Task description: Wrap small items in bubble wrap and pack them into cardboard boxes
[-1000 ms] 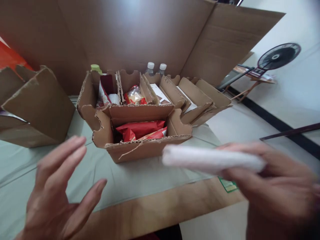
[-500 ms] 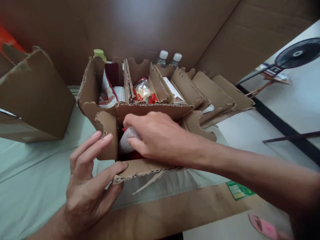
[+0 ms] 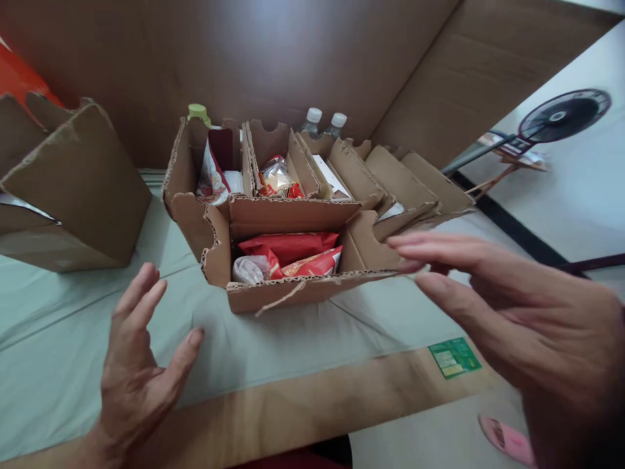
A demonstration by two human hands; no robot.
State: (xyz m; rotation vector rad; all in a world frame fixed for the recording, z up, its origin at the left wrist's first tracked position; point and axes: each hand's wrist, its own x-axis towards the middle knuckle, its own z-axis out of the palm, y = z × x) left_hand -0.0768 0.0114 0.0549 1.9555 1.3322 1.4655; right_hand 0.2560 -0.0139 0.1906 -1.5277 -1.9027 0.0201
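Note:
An open cardboard box stands at the front of a row of similar boxes. Inside it lie red packets and, in its left corner, a greyish wrapped bundle whose contents I cannot make out. My left hand hovers over the cloth, left of and below this box, with thumb and fingers apart and nothing in them. To the right of the box is my right hand, its thumb and fingers apart and holding nothing. The fingertips come close to the box's right end; whether they touch it I cannot tell.
Behind are boxes holding a patterned packet, a clear-and-red snack packet and a white item. White-capped bottles stand farther back. A tall box is at left, a green card near the table edge, a fan right.
My right hand has let go of the greyish bundle and moved out of the front box to the right. The left hand has released the box's edge and drawn back to the left.

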